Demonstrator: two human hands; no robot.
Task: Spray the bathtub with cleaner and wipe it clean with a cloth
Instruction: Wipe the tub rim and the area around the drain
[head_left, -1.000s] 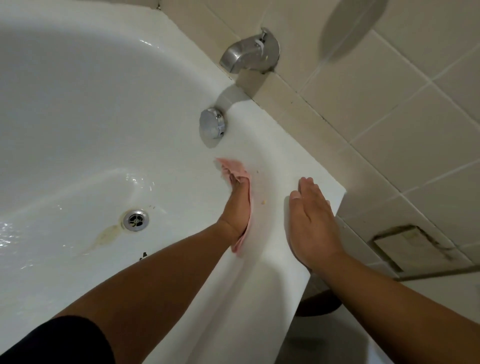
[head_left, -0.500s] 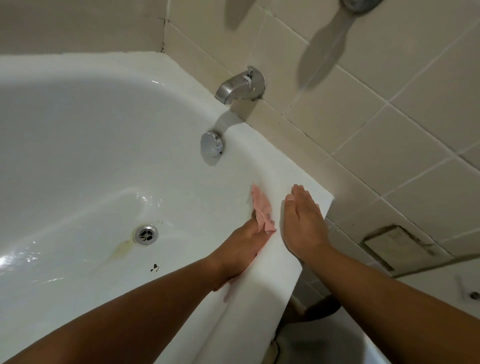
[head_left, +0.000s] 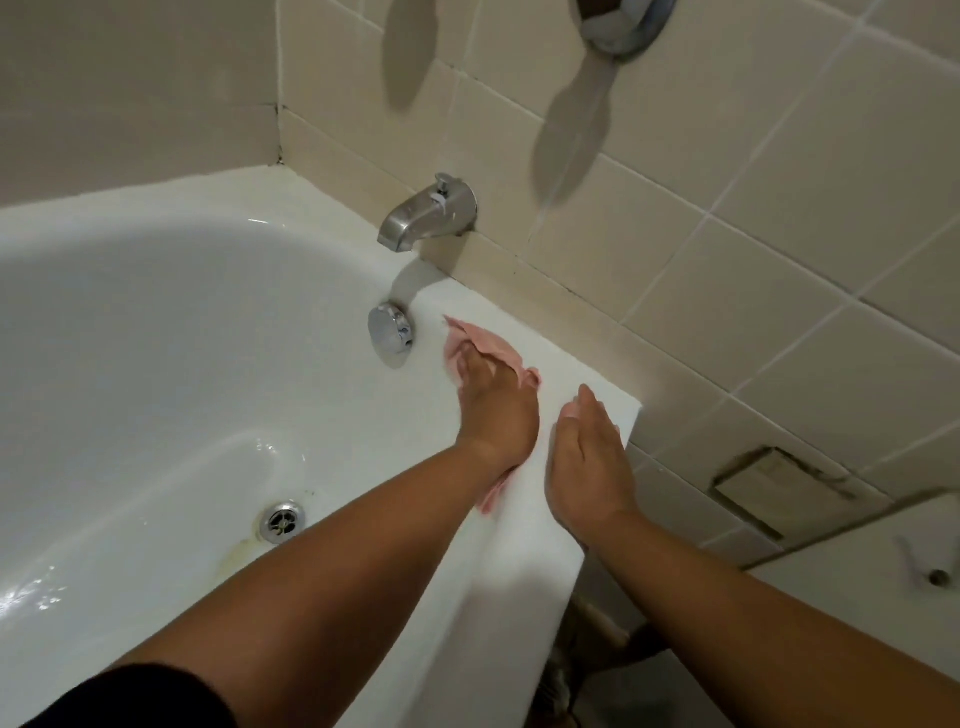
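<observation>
on glossy tub rim, crumpled pink cloth

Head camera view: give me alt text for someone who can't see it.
A person's left hand presses a pink cloth on the white bathtub rim near the round overflow plate, below the metal spout. The right hand rests flat on the rim beside it. A yellowish stain sits by the drain.

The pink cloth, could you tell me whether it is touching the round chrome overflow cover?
Apart. The head view shows bare white tub between the cloth and the cover.
</observation>
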